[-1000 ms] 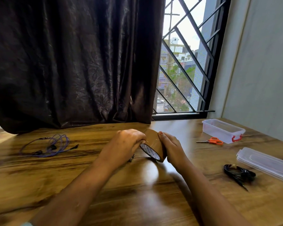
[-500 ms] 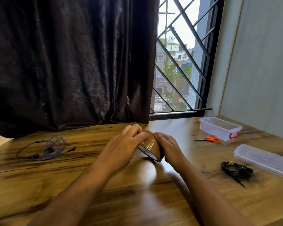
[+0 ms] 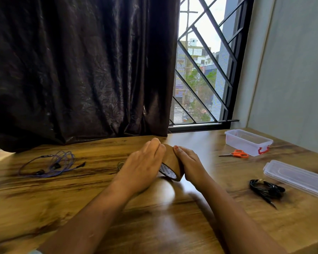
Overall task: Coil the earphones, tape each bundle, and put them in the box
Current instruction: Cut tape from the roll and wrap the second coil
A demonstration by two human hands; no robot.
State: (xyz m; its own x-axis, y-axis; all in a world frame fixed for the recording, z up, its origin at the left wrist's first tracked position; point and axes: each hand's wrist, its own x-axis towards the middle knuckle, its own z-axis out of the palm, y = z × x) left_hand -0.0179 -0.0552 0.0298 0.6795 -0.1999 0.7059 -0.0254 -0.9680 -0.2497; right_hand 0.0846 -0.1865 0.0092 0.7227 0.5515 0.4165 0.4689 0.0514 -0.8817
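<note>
A roll of brown tape (image 3: pixel 171 165) stands on edge at the middle of the wooden table (image 3: pixel 154 217). My left hand (image 3: pixel 143 165) lies over its left side with fingertips on the top of the roll. My right hand (image 3: pixel 188 163) holds its right side. A loose purple earphone (image 3: pixel 50 164) lies at the far left. A coiled black earphone (image 3: pixel 264 187) lies at the right. A bit of dark cable (image 3: pixel 120 165) peeks out behind my left hand. The clear plastic box (image 3: pixel 248 141) with a red latch stands open at the back right.
Orange-handled scissors (image 3: pixel 236 154) lie in front of the box. The clear box lid (image 3: pixel 297 177) rests at the right edge. A dark curtain (image 3: pixel 81 70) hangs over the back of the table, beside a barred window (image 3: pixel 204 70).
My left hand's fingers have slid up over the top of the tape roll. The view has shifted slightly.
</note>
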